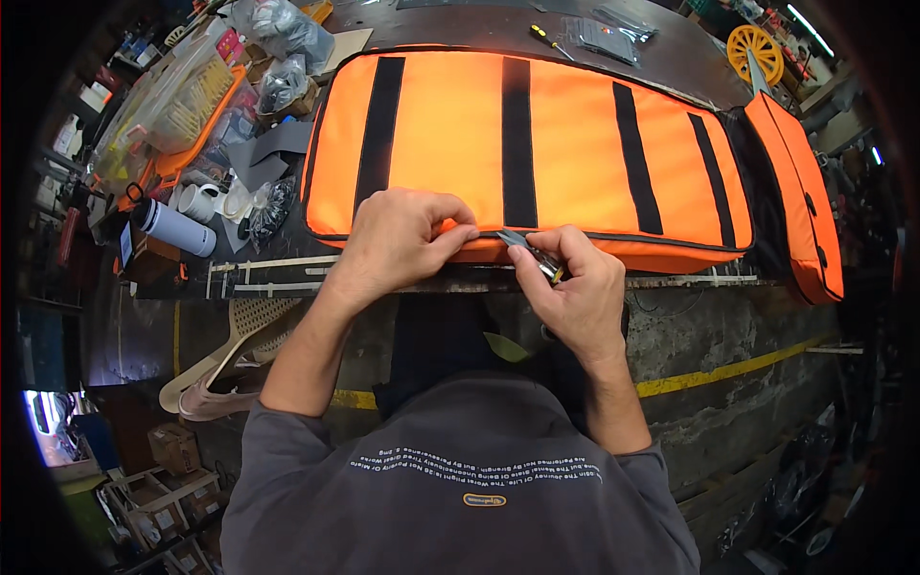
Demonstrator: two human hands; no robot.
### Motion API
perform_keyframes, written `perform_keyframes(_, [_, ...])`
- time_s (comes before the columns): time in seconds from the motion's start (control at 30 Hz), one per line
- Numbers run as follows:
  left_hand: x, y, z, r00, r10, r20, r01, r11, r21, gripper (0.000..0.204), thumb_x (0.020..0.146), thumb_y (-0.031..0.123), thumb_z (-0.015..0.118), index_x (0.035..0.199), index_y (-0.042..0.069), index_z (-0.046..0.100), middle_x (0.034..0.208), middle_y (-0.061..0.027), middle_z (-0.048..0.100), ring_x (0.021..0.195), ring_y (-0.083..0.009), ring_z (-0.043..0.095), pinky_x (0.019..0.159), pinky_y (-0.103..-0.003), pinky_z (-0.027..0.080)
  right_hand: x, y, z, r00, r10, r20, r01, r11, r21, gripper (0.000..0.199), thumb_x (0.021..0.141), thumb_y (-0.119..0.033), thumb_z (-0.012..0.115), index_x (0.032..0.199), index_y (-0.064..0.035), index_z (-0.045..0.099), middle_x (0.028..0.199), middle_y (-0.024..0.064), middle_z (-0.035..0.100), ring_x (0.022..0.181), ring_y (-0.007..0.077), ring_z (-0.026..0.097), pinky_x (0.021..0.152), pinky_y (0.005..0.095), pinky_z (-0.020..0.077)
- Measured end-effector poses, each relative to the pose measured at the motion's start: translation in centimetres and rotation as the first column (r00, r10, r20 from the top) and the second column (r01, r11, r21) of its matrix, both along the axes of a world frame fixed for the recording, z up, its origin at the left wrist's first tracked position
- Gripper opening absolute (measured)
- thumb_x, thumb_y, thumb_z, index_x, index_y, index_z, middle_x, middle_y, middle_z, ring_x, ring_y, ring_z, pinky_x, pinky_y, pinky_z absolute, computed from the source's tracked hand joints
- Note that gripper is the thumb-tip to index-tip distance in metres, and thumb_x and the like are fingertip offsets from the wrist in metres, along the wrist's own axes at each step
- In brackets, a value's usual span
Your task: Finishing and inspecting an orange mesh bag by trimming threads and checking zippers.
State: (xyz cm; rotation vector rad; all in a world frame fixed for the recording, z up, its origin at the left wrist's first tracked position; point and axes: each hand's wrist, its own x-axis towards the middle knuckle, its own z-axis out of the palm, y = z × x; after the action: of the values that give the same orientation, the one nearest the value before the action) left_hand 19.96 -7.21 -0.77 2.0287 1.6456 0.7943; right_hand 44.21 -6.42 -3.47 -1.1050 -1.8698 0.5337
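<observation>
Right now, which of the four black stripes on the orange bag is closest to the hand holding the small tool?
The second black stripe from the left. Its lower end comes down just above the right hand and its small tool; the other three end farther off to either side.
</observation>
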Motion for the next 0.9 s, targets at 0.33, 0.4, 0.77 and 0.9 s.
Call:
perform_keyframes(0.33, [-0.9, 1.3, -0.6, 0.979, -0.046, 0.198, 0.084, 0.979, -0.187, 0.019, 0.108, 0.015, 0.071, 0.102, -0.002, 0.070, 0.072, 0.0063, 0.051, 0.068, -0.0035, 0.042, 0.059, -0.028, 0.038, -1.1, 0.3, 0.1, 0.997, 0.035, 0.066, -0.038, 0.999, 0.038, 0.023, 0.092, -0.024, 0.089, 0.093, -0.0067, 0.074, 0.078, 0.0083, 0.078, 0.065, 0.0293, 0.076, 0.059, 0.0399, 0.0568])
perform_keyframes(0.4, [-1.0, 1.2, -0.5, 0.978, -0.051, 0.203, 0.090, 0.979, -0.184, 0.018, 0.108, 0.015, 0.071, 0.102, -0.002, 0.070, 0.073, 0.0060, 0.051, 0.068, -0.0036, 0.043, 0.059, -0.027, 0.038, -1.7, 0.4, 0.0, 0.996, 0.035, 0.085, -0.039, 0.998, 0.053, 0.024, 0.093, -0.025, 0.088, 0.091, -0.0077, 0.072, 0.077, 0.0079, 0.077, 0.065, 0.0298, 0.076, 0.059, 0.0408, 0.0571])
perform_keyframes(0.77, [-4.2, -0.8, 0.6, 0.596, -0.113, 0.795, 0.333, 0.936, -0.117, 0.020, 0.107, 0.019, 0.070, 0.107, 0.000, 0.068, 0.088, 0.0043, 0.060, 0.072, -0.0021, 0.048, 0.063, -0.022, 0.038, -0.9, 0.2, 0.1, 0.994, 0.098, 0.056, -0.100, 0.994, 0.035, 0.020, 0.093, -0.021, 0.088, 0.092, -0.0056, 0.076, 0.074, 0.0078, 0.076, 0.061, 0.0223, 0.073, 0.057, 0.0346, 0.0545])
perform_keyframes(0.9, [-5.3, -0.9, 0.7, 0.526, -0.162, 0.835, 0.368, 0.928, -0.052, 0.020, 0.110, 0.021, 0.070, 0.110, 0.001, 0.066, 0.087, 0.0053, 0.059, 0.072, -0.0038, 0.048, 0.064, -0.022, 0.038, 1.1, 0.2, 0.4, 0.998, 0.043, -0.048, -0.047, 0.995, -0.083, 0.019, 0.095, -0.012, 0.089, 0.098, 0.0034, 0.077, 0.076, 0.0054, 0.075, 0.067, 0.0058, 0.066, 0.062, 0.0253, 0.0507])
